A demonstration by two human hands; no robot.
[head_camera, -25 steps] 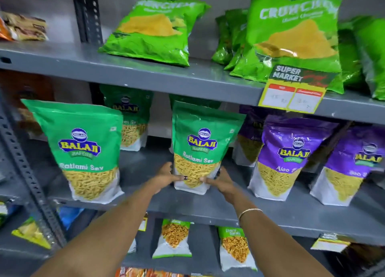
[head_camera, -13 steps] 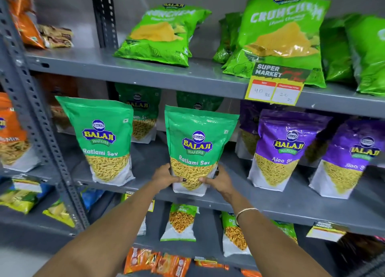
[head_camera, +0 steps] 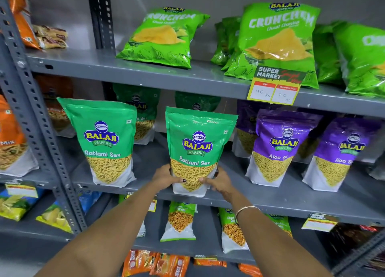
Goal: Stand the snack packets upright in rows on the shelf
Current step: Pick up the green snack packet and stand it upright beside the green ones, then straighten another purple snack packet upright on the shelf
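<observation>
on shelf (head_camera: 291,201): four front packets (two held-side green)

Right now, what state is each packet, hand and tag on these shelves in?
Held Ratlami Sev packet: upright at the shelf's front edge, gripped at its base.
Left hand: closed on its lower left side.
Right hand: closed on its lower right side.
Second Ratlami Sev packet: standing, untouched.
Aloo Sev packets: standing.
Crunchem bags: leaning back.
Price tag: hanging from the upper shelf edge.
</observation>
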